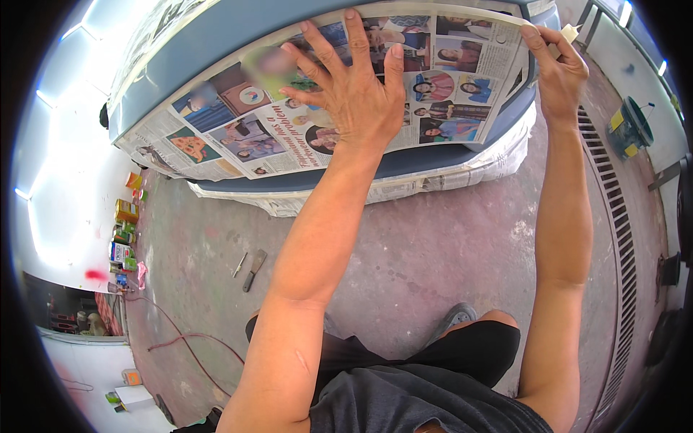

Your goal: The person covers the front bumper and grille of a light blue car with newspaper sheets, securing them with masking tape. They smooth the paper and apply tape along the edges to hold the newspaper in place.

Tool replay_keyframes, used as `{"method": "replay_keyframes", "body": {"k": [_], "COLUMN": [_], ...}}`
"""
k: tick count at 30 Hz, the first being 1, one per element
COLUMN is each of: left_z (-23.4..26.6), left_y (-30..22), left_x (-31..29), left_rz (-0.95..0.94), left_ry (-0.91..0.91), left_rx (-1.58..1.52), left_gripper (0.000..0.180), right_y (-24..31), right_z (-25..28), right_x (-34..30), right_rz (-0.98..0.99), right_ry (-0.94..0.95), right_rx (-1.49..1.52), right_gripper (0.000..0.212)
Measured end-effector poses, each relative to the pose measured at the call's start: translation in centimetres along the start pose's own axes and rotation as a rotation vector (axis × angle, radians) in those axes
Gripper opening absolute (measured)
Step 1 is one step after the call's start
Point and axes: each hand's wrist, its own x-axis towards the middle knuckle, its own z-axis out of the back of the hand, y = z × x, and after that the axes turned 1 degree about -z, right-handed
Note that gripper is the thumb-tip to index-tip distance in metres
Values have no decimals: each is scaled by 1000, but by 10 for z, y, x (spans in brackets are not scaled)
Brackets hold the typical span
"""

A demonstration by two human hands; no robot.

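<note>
A large newspaper sheet [263, 148] with colour photos lies against a blue-grey painted body panel [216, 45], which looks like part of a vehicle. My left hand [354, 97] is spread flat on the sheet's middle, its fingers reaching toward the upper edge. At the sheet's upper right corner, the thumb and fingers of my right hand [559, 72] pinch the paper's edge. A small cream-coloured piece [569, 34] sticks out beyond those fingers; its kind is unclear. Below the panel hangs more newspaper [426, 180], covering the lower part.
On the stained concrete floor lie a scraper [255, 270] and a thin tool [240, 264]. Several cans [124, 234] line the left wall. A red hose [184, 335] curls at lower left. At right are a floor grate [613, 216] and a dark bucket [629, 128].
</note>
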Motion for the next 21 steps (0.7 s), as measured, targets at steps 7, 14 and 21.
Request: {"method": "replay_keyframes", "body": {"k": [7, 14, 21], "left_z": [-6, -10, -9], "left_y": [-2, -5, -4], "left_x": [1, 4, 10], "left_rz": [-8, -111, -144], "left_ry": [-26, -102, -138], "left_rx": [45, 123, 187], "left_gripper": [75, 64, 57], "right_y": [0, 1, 5], "right_z": [0, -2, -4], "right_x": [1, 2, 4], "right_rz": [-17, 9, -2], "right_ry": [7, 15, 33], "right_rx": [-27, 10, 9], "right_gripper": [23, 21, 20]}}
